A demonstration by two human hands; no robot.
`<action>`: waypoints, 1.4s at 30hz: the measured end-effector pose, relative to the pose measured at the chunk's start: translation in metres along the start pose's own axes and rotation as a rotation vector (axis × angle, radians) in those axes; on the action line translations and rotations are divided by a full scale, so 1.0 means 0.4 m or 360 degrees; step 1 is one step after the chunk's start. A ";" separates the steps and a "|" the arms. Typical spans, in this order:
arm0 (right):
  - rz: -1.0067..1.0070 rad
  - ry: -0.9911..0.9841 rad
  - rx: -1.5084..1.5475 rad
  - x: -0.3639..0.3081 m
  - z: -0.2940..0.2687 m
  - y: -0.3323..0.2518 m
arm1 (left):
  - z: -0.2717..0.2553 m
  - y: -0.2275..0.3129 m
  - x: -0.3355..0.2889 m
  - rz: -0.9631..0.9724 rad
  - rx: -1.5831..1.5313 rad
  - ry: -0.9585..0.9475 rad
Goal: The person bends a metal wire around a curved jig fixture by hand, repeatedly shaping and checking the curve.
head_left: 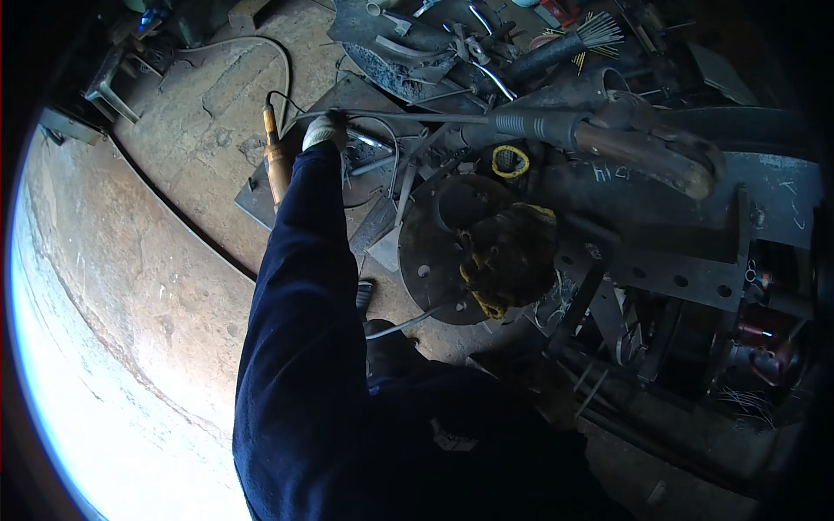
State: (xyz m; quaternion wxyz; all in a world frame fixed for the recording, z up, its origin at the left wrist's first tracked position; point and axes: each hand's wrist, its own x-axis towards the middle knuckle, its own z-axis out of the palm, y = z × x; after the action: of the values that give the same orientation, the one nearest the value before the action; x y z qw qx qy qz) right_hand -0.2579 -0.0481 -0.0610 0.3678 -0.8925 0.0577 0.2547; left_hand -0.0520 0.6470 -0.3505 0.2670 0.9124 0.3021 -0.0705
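"Head view first: what are the hands doing?"

"They're working apart, as far as I'm seeing. The left hand (pixel 327 129), in a pale-cuffed glove, is reaching far forward at the end of a dark blue sleeve (pixel 304 260). Its fingers are blending into the dark around them, so I can't tell whether they're gripping anything. The right hand is staying out of sight, so I can't tell its state either."

"And what's lying by the left one?"

"A grey cable (pixel 417 115) is running right beside it, leading rightward to an electrode holder (pixel 643 148) with a ridged black grip. Just left of the sleeve, an orange-brown tool (pixel 275 165) is standing out against a dark metal plate (pixel 256 205), its cord curving off the top."

"Further out?"

"A round flange (pixel 419 243) with bolt holes is sitting to the right, carrying a dark, yellow-trimmed glove (pixel 517 252). Another yellow rim (pixel 511 161) is showing behind it. Beyond, a bundle of thin rods (pixel 599 31) is fanning out of a dark tube (pixel 546 57). Over on the left, a hose (pixel 187 207) is snaking across the floor (pixel 187 148), and a small stool (pixel 111 94) is standing near the far corner."
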 end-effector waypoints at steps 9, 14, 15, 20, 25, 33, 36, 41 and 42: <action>0.0245 -0.0137 -0.0084 0.005 0.037 -0.099 | -0.131 -0.071 -0.106 -0.0121 -0.0211 0.0726; 0.0250 -0.0248 0.0122 0.039 0.025 0.060 | -0.199 -0.231 -0.301 -0.0443 -0.1230 0.1186; -0.0156 -0.0303 -0.0516 0.066 0.013 0.106 | -0.193 -0.281 -0.351 -0.0512 -0.1258 0.1219; 0.0037 -0.0491 0.0803 0.070 0.092 0.018 | -0.126 -0.246 -0.571 -0.0461 -0.1806 0.1094; 0.0006 -0.0404 0.0222 0.058 0.094 -0.029 | 0.037 -0.333 -0.850 -0.0906 -0.1919 0.1127; -0.0255 -0.0057 0.0119 0.026 0.027 0.182 | 0.290 -0.376 -1.300 -0.1766 -0.1314 -0.0591; -0.0156 -0.0049 0.0484 0.019 0.034 0.339 | 0.323 -0.253 -1.378 -0.1190 -0.0760 -0.1410; 0.0171 -0.0039 0.1060 -0.033 0.034 0.498 | 0.307 0.021 -1.305 -0.0159 0.0060 -0.1487; 0.0180 -0.0048 0.1087 -0.038 0.034 0.531 | 0.286 0.100 -1.279 -0.0108 0.0092 -0.1424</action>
State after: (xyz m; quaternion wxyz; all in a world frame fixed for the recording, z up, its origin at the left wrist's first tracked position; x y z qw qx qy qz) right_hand -0.3381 -0.1936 -0.1946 0.6313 -0.7094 0.1835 0.2539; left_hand -0.4379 0.2968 -0.2813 0.3432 0.7888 0.1845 -0.4753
